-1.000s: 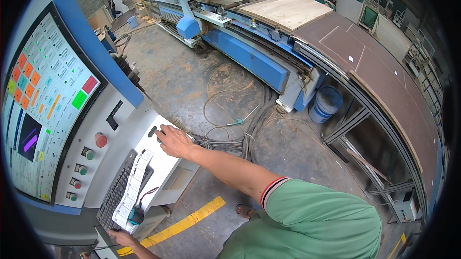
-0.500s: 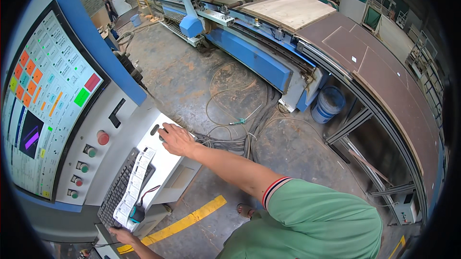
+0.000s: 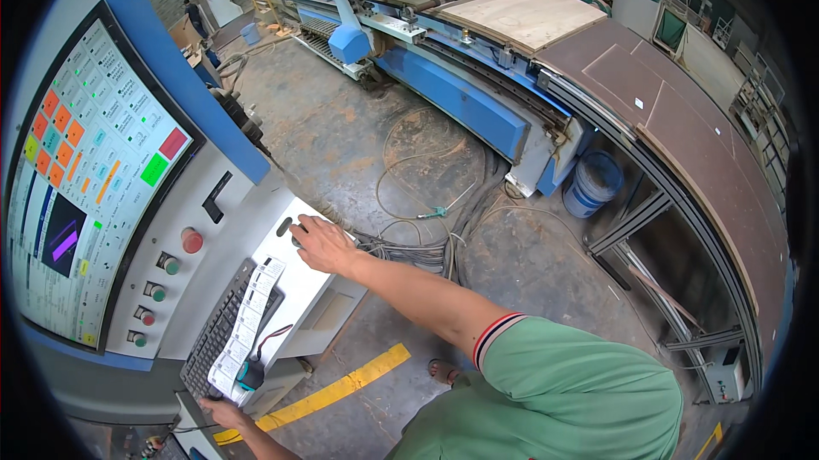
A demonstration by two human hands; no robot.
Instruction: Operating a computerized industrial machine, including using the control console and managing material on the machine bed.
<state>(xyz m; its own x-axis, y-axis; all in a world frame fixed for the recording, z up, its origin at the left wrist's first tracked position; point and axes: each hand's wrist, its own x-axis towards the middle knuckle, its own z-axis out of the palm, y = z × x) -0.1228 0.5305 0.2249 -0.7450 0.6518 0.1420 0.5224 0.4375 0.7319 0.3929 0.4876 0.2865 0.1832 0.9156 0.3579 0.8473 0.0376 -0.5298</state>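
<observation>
My right hand (image 3: 325,244) rests palm down on the white shelf (image 3: 300,293) of a control console. Its fingers curl over a dark computer mouse (image 3: 296,239), mostly hidden beneath them. My left hand (image 3: 226,413) is at the near end of the black keyboard (image 3: 212,329), fingers stretched toward its corner and partly hidden. Across the keyboard lies a long strip of white printed labels (image 3: 247,324). Beside the strip's near end sits a black and teal handheld device (image 3: 250,376) with a dark red cable. A large screen (image 3: 94,179) with coloured buttons faces me on the left.
Below the screen are a red push button (image 3: 191,240) and several smaller ones. A blue machine (image 3: 452,102) with board panels (image 3: 529,18) stretches across the far side. Cables (image 3: 414,248) lie on the floor near a blue bucket (image 3: 593,183). Another person (image 3: 194,17) stands far off.
The whole view has shifted slightly, so things appear a little farther right. My right hand stays at the mouse and my left hand at the keyboard's near end.
</observation>
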